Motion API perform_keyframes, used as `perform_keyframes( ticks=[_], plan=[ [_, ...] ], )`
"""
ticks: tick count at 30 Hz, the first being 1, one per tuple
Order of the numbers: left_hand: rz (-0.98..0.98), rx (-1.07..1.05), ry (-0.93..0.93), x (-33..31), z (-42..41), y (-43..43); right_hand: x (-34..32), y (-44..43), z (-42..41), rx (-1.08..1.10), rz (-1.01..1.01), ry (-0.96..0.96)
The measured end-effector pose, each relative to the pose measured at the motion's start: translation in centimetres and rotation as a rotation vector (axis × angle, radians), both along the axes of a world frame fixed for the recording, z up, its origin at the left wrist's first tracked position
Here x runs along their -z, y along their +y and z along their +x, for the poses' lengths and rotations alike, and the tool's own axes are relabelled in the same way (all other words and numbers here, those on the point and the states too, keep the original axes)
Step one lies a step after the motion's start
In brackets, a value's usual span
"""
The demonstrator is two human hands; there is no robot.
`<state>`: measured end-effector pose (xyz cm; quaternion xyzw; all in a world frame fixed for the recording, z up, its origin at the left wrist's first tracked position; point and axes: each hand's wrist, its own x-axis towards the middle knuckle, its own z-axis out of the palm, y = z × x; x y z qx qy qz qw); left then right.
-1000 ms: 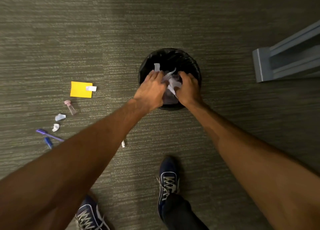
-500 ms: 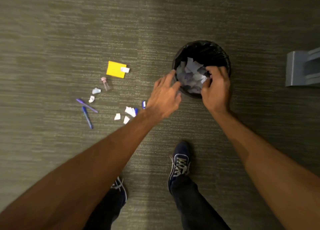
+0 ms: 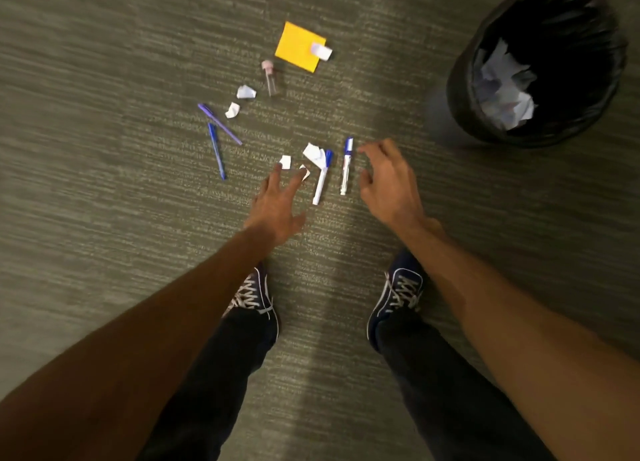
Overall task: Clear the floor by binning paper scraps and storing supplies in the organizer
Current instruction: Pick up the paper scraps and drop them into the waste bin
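White paper scraps (image 3: 314, 152) lie on the carpet, with more scraps (image 3: 246, 92) farther left. Two white markers with blue caps (image 3: 346, 165) lie side by side between my hands. My left hand (image 3: 277, 200) is open, its fingertips touching the small scraps (image 3: 285, 161). My right hand (image 3: 389, 180) hovers open just right of the markers. A black bin (image 3: 464, 89) at the upper right holds crumpled paper (image 3: 502, 86). Two blue pens (image 3: 216, 148), a small clear vial with a pink cap (image 3: 270, 77) and a yellow sticky pad (image 3: 298, 46) lie to the left.
My two dark sneakers (image 3: 398, 297) stand on the grey-green carpet just below the hands. A small white scrap (image 3: 322, 51) rests on the sticky pad's right edge. No organizer is in view.
Both hands left the bin and swung left and down to the scraps and markers on the floor. The view shifted left, so the bin now sits at the upper right.
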<state>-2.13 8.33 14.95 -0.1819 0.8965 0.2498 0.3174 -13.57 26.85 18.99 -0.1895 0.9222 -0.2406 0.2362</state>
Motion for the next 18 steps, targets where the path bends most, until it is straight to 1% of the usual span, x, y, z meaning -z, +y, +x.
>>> perform_keyframes(
  ticks=[4,7,10,13,15,18],
  plan=[
    [-0.023,0.091,-0.061,6.6,-1.6,-1.5,6.8,-2.3,0.1,-0.059,0.04,0.001],
    [-0.106,0.172,-0.081,11.2,-3.2,-2.3,11.9,-3.6,-0.5,-0.134,0.047,0.003],
    [-0.233,0.229,-0.004,14.8,-3.8,-2.3,15.6,-5.1,-0.8,-0.222,0.008,-0.053],
    [-0.342,0.196,0.077,16.8,-4.1,-2.1,17.9,-6.6,-1.0,-0.272,0.003,-0.105],
    [-0.34,0.11,0.094,17.3,-4.3,-2.1,18.9,-7.7,-1.2,-0.305,0.032,-0.053],
    [-0.263,0.0,0.118,17.5,-4.2,-2.0,19.7,-8.9,-1.8,-0.381,0.161,0.159]
  ],
)
